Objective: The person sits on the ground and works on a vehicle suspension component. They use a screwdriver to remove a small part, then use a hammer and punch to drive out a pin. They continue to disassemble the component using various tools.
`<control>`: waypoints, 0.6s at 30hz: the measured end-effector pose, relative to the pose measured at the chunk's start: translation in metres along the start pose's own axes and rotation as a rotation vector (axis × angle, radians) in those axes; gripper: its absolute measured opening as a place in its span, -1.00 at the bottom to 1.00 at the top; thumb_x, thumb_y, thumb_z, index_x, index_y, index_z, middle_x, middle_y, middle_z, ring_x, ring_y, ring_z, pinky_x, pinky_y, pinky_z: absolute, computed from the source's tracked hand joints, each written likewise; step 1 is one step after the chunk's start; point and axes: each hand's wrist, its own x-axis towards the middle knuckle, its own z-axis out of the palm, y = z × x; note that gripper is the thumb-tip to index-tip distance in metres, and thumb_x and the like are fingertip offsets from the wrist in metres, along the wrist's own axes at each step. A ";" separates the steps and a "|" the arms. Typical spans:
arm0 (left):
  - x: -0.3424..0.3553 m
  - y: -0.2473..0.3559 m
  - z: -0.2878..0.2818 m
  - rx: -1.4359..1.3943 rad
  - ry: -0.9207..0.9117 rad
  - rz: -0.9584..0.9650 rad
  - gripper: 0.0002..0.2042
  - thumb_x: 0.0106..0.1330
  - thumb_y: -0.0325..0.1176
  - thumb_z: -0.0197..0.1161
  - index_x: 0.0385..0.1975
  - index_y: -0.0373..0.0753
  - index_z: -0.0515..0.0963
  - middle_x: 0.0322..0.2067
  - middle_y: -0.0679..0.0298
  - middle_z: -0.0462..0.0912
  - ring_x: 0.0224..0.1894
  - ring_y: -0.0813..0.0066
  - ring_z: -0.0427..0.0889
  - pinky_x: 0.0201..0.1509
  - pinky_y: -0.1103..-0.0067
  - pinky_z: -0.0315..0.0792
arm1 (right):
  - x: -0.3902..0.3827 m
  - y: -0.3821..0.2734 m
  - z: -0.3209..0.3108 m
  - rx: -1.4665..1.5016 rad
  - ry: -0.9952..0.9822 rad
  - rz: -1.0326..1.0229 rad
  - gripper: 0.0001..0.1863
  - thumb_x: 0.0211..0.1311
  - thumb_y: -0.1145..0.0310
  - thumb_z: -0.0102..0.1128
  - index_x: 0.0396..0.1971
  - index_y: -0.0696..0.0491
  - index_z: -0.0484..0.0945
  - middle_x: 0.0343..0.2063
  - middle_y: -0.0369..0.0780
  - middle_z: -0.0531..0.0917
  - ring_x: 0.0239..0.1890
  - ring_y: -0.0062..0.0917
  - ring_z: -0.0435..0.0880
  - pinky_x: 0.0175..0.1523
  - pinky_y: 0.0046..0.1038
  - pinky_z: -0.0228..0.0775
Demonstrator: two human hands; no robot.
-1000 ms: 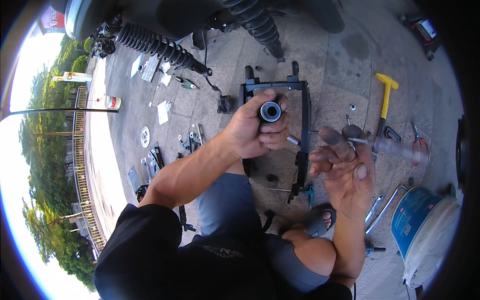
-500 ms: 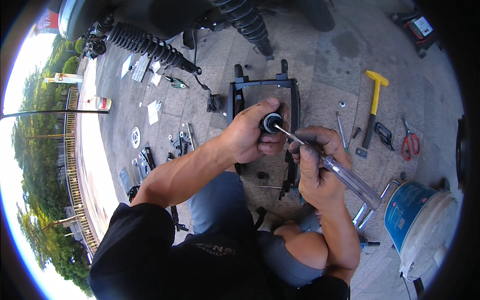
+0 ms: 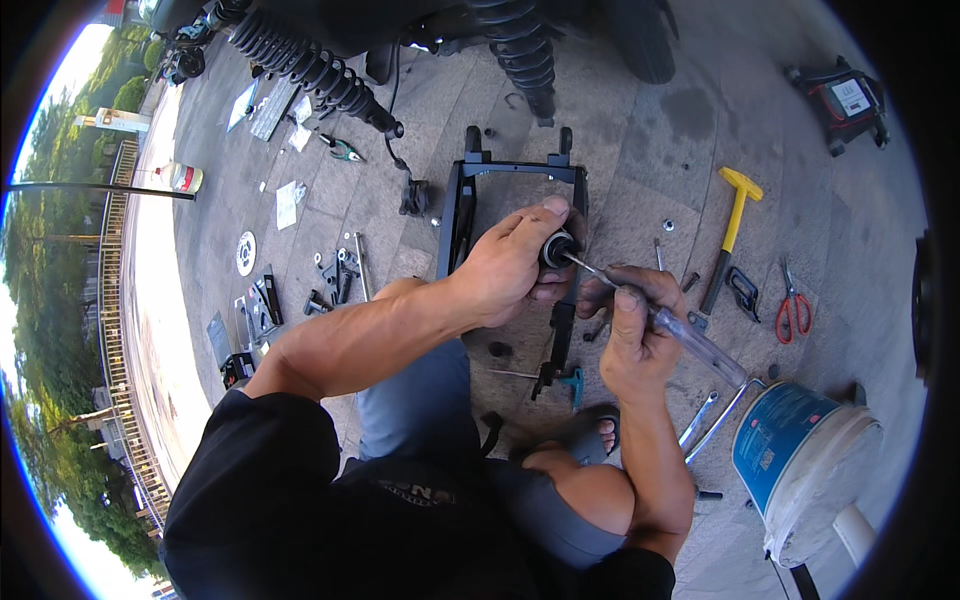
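Observation:
My left hand (image 3: pixel 510 255) grips a small dark cylindrical part with a silver ring (image 3: pixel 556 250), held over the black metal frame (image 3: pixel 520 170) that lies on the paving. My right hand (image 3: pixel 637 325) is closed on a screwdriver (image 3: pixel 705 350) with a clear, purplish handle. The screwdriver's thin shaft runs up-left to the open end of the cylinder; whether its tip is inside is hard to tell. A teal-handled tool (image 3: pixel 574 390) lies below the frame's right leg.
Two coil shock absorbers (image 3: pixel 320 80) hang from a vehicle at the top. A yellow hammer (image 3: pixel 742 185), red-handled pliers (image 3: pixel 795 310) and a blue bucket (image 3: pixel 785 440) are at right. Loose parts (image 3: pixel 265 300) and papers (image 3: pixel 290 205) lie at left, beside a railing (image 3: pixel 125 310).
My right hand, fingers spread around the screwdriver a second ago, has moved left and closed on it, bringing the shaft to the cylinder in my left hand. The cylinder's end has shifted slightly.

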 end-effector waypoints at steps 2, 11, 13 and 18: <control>0.001 0.000 0.000 0.051 0.014 0.032 -0.57 0.46 -0.03 -0.15 -0.32 -0.32 0.48 -0.62 0.33 0.39 -0.65 0.64 0.24 -0.62 0.72 0.10 | 0.000 0.001 0.000 -0.018 0.008 -0.017 -0.74 0.37 0.28 0.04 -0.15 0.18 0.41 -0.41 -0.11 0.62 -0.44 -0.50 0.62 -0.35 -0.49 0.50; -0.003 -0.006 0.002 0.311 -0.001 0.229 -0.51 0.47 0.00 -0.16 -0.29 -0.36 0.51 -0.60 0.31 0.44 -0.59 0.69 0.32 -0.57 0.69 0.19 | -0.003 0.008 0.005 -0.003 0.003 -0.011 -0.78 0.35 0.32 0.07 -0.20 0.18 0.44 -0.44 -0.18 0.62 -0.45 -0.60 0.60 -0.35 -0.59 0.44; -0.005 -0.010 0.008 0.271 -0.059 0.272 -0.55 0.47 -0.03 -0.13 -0.35 -0.32 0.52 -0.64 0.41 0.35 -0.60 0.72 0.29 -0.56 0.72 0.21 | -0.003 0.008 0.005 -0.055 0.003 0.002 -0.78 0.34 0.31 0.07 -0.21 0.18 0.44 -0.45 -0.19 0.61 -0.47 -0.60 0.58 -0.36 -0.59 0.42; -0.006 0.004 0.000 0.246 -0.060 0.152 -0.52 0.48 -0.04 -0.17 -0.13 -0.39 0.50 -0.58 0.34 0.43 -0.57 0.59 0.36 -0.48 0.67 0.27 | 0.006 0.000 -0.005 0.076 0.145 -0.080 -0.74 0.35 0.24 -0.01 -0.32 0.17 0.45 -0.41 -0.15 0.57 -0.46 -0.58 0.55 -0.33 -0.55 0.36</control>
